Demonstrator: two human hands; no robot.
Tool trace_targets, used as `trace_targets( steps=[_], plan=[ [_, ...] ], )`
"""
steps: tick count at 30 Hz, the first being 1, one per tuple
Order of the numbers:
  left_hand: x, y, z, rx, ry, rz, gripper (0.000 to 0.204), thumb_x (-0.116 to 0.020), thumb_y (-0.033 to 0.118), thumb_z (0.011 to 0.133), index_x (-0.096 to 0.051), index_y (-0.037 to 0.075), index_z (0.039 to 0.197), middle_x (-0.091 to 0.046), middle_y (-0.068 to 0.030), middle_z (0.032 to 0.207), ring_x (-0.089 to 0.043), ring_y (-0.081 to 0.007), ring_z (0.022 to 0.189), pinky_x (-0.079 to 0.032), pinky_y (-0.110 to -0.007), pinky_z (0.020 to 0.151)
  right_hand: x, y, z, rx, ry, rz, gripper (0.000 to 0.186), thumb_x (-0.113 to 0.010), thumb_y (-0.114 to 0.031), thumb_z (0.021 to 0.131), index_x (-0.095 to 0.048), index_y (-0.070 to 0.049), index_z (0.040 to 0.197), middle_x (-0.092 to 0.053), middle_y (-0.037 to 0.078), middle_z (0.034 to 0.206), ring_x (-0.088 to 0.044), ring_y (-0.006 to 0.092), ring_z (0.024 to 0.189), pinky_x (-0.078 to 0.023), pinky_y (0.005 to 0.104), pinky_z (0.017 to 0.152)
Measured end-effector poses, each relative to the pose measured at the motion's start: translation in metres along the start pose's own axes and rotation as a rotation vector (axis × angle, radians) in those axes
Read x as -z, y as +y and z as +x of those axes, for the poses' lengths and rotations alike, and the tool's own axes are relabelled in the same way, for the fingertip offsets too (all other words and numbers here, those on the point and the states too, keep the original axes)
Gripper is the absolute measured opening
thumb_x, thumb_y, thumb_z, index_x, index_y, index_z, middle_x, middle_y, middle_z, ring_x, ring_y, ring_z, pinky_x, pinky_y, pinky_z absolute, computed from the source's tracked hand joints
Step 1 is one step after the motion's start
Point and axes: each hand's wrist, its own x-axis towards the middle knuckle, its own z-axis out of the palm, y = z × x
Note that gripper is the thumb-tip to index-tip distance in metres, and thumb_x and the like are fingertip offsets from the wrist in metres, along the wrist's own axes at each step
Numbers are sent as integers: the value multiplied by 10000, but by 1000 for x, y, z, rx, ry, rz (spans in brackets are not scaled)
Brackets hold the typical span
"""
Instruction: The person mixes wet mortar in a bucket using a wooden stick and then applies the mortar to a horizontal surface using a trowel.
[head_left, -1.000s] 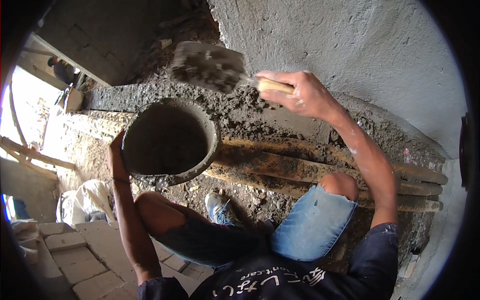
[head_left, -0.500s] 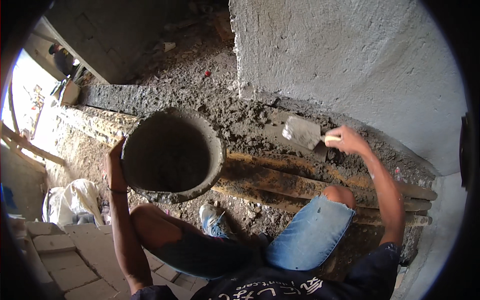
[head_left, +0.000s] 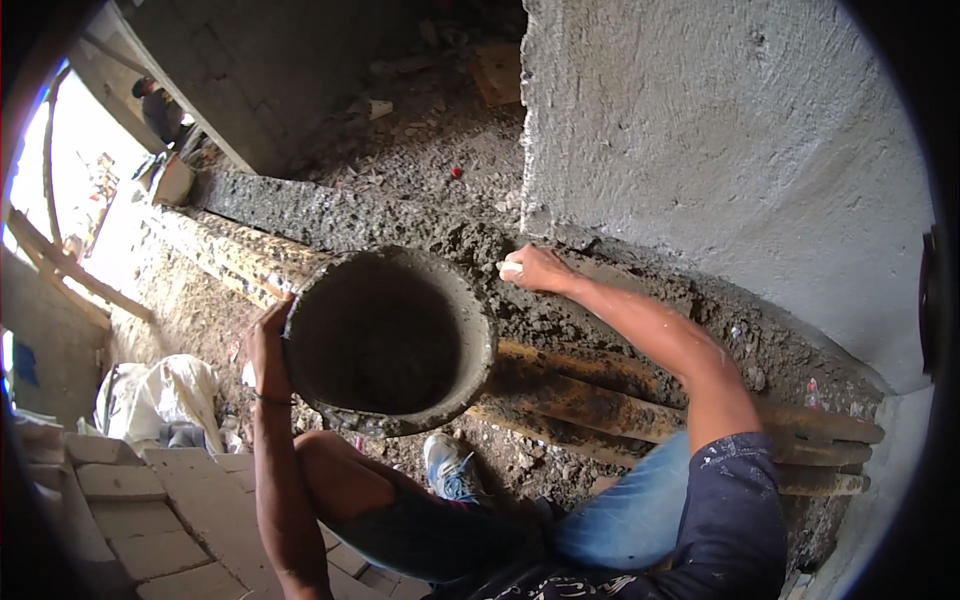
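Observation:
A round, mortar-caked bucket (head_left: 478, 345) is tipped so that its dark mouth faces me. My left hand (head_left: 270, 340) is closed on its left side near the rim. My right hand (head_left: 541, 270) is closed round the pale handle of a trowel (head_left: 511, 268), just beyond the bucket's right side. The trowel's blade cannot be made out against the grey wet mortar (head_left: 470, 242) heaped there. That mortar lies along a strip at the foot of a rough plastered wall (head_left: 720, 130).
Yellowish, mortar-smeared poles (head_left: 590, 400) run across in front of my legs. Pale blocks (head_left: 180, 510) are stacked at lower left, beside a white sack (head_left: 165, 400). A wooden prop (head_left: 80, 262) leans at far left. Another person (head_left: 160, 112) is in the upper left background.
My right hand has swung left with the trowel, from the strip beside the wall to the mortar near the bucket. The bucket, still held by my left hand, appears further right and lower.

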Motion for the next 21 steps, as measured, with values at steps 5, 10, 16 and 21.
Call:
trace_targets(
  steps=[5, 10, 16, 21],
  plan=[
    [3, 12, 5, 37, -32, -96, 333, -641, 215, 817, -650, -29, 1043, -662, -65, 918, -581, -122, 817, -444, -233, 756, 14, -23, -15, -148, -41, 180, 316, -632, -273, 845, -631, -99, 1109, -654, 97, 748, -490, 95, 411, -440, 250, 438],
    [21, 10, 36, -48, 155, -58, 375, -650, 211, 802, -627, -37, 1082, -664, -93, 963, -594, -149, 863, -455, -242, 791, 74, -66, -42, -82, 18, 117, 355, -620, -299, 859, -608, -95, 1149, -663, 121, 780, -504, 108, 421, -443, 242, 391],
    [39, -18, 62, -107, 207, 47, 330, -640, 206, 802, -654, -36, 1025, -663, -81, 896, -587, -134, 804, -464, -260, 722, 113, -150, -56, 539, 278, 1, 356, -586, -300, 878, -604, -49, 1130, -672, 160, 776, -599, 133, 482, -492, 242, 387],
    [31, -47, 69, -74, 216, -389, 267, -660, 230, 771, -652, -23, 853, -622, -73, 828, -568, -141, 709, -477, -279, 616, 83, -189, -67, 824, 678, -876, 274, -406, -207, 966, -583, -105, 1149, -378, -28, 484, -338, 62, 359, -304, 187, 250]
  ],
)
